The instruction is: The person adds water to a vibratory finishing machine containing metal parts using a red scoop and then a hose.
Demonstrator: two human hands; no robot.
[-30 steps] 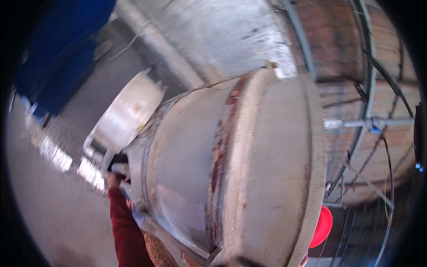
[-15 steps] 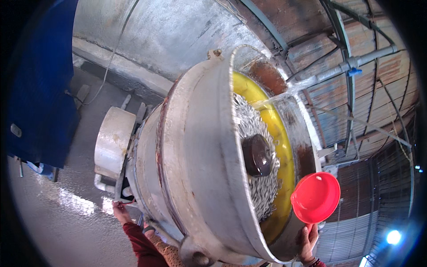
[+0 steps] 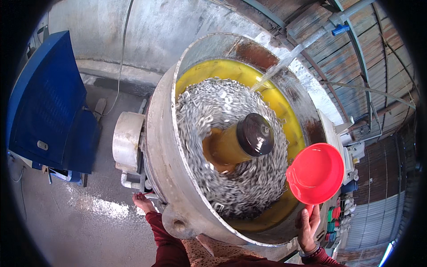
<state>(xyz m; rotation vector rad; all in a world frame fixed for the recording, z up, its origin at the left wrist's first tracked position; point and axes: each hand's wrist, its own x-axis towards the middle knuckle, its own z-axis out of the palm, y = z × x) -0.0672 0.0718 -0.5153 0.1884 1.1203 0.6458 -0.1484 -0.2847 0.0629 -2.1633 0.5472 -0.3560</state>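
Note:
A large round metal tub (image 3: 162,120) stands in front of me, with a yellow lining (image 3: 284,120). Many small silvery metal pieces (image 3: 240,187), blurred by motion, lie in a ring around its dark-capped centre post (image 3: 255,135). My right hand (image 3: 308,229) grips the handle of a red plastic dipper (image 3: 318,171), held over the tub's right rim; the bowl's inside faces me. My left hand (image 3: 143,203) is low beside the tub's left side, its fingers closed at a thin red handle (image 3: 144,193) next to a pale pipe (image 3: 129,181).
Water (image 3: 267,79) runs into the tub from an overhead pipe (image 3: 320,38) with a blue valve handle (image 3: 341,30). A metal drum-shaped housing (image 3: 126,141) juts from the tub's left side. A blue machine (image 3: 49,107) stands farther left on the wet floor (image 3: 89,222).
My view has swung, so more of the tub's inside and the metal pieces show. Both hands keep their places, the left at the pipe and the right with the dipper near the rim.

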